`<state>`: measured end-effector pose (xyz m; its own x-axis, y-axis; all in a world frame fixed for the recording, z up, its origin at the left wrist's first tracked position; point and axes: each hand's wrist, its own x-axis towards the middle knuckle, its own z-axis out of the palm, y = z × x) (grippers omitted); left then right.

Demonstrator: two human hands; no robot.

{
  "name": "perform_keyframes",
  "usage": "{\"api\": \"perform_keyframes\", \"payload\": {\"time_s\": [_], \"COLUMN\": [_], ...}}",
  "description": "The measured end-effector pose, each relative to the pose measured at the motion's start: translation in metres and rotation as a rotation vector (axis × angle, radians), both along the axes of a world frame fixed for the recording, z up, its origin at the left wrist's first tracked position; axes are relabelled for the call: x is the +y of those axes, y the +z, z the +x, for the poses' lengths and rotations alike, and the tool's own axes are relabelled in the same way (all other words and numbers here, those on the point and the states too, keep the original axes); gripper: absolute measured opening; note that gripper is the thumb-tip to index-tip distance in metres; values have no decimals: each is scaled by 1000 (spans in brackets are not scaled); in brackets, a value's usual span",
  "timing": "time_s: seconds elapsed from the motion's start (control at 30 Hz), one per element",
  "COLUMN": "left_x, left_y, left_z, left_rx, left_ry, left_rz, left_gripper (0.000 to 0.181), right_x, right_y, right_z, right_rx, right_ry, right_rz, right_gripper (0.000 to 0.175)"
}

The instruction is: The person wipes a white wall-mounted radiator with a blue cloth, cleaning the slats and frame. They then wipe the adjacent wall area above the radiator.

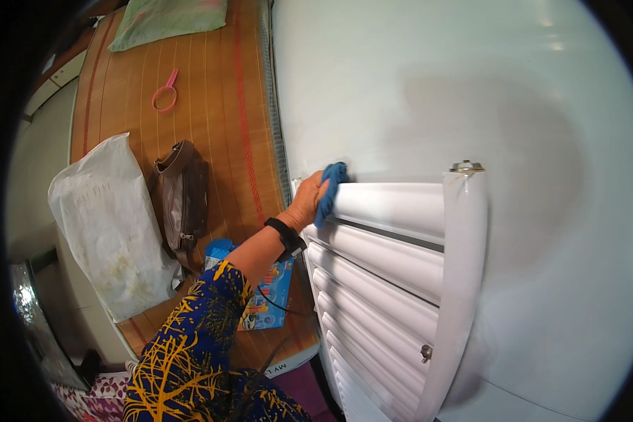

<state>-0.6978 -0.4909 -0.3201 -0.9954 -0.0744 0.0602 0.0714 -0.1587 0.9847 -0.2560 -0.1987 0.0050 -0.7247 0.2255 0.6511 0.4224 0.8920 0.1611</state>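
My left hand [308, 198], with a black band on its wrist, holds a bunched blue cloth [331, 191]. The cloth touches the left part of the top slat of a white slatted panel [387, 203], which stands by a pale wall. Metal fittings sit on top of the panel's right upright [465, 264] and lower down, near its slats' right ends. Part of the panel's left upright is behind my hand and forearm. My right hand is out of view.
Left of the panel is a bed with a brown mat [211, 105]. On it lie a brown bag [182, 200], a white bag [105, 221], a pink ring with a handle [164, 99], a green pillow [174, 21] and a blue printed package [277, 295], partly behind my arm.
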Motion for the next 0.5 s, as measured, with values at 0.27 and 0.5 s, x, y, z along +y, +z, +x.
{"api": "perform_keyframes", "payload": {"time_s": [0.27, 0.5], "left_x": [11, 55], "left_y": [-143, -104], "left_z": [3, 33], "left_rx": [-92, -553], "left_ry": [304, 337], "left_rz": [-608, -54], "left_gripper": [34, 39], "right_x": [19, 10], "right_y": [-9, -3], "right_z": [17, 11], "right_rx": [59, 52], "right_ry": [23, 75], "right_rz": [1, -9], "right_gripper": [44, 41]}}
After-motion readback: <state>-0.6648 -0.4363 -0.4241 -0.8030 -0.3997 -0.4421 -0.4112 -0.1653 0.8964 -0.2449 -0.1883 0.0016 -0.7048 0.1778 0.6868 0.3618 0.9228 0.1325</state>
